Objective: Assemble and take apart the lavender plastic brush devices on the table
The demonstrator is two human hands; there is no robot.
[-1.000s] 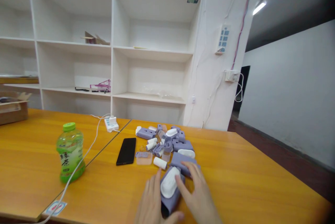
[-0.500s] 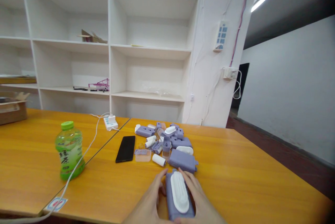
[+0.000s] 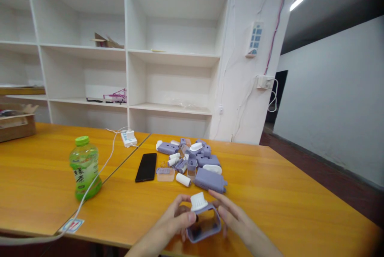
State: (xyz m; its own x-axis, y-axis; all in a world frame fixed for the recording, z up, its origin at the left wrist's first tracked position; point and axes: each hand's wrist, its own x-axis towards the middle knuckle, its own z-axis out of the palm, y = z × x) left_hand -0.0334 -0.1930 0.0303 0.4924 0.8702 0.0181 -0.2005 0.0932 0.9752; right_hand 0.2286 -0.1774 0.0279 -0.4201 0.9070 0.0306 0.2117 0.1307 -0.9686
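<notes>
A purple plastic case (image 3: 205,237) is tipped up at the front of the table, its hollow open end facing me. On its upper side sits a white ribbed oval piece (image 3: 198,201). My left hand (image 3: 177,219) grips the case from the left, thumb at the near edge by the white piece. Along the right side lies my right hand (image 3: 232,217), its fingertips against the case's upper right edge and its index finger reaching past it. Just beyond the hands rests another purple case (image 3: 210,179). A white cylinder (image 3: 183,179) lies to its left.
Behind is a pile of purple parts (image 3: 192,162) and white pieces. Left of it are a clear box (image 3: 166,175), a black phone (image 3: 146,167) and a green bottle (image 3: 87,171). A white cable (image 3: 90,187) runs past the bottle from a power strip (image 3: 129,139).
The case has been tipped from lying with its white oval piece facing up to showing its hollow end. My right hand has loosened and shifted to the right. The view has moved slightly.
</notes>
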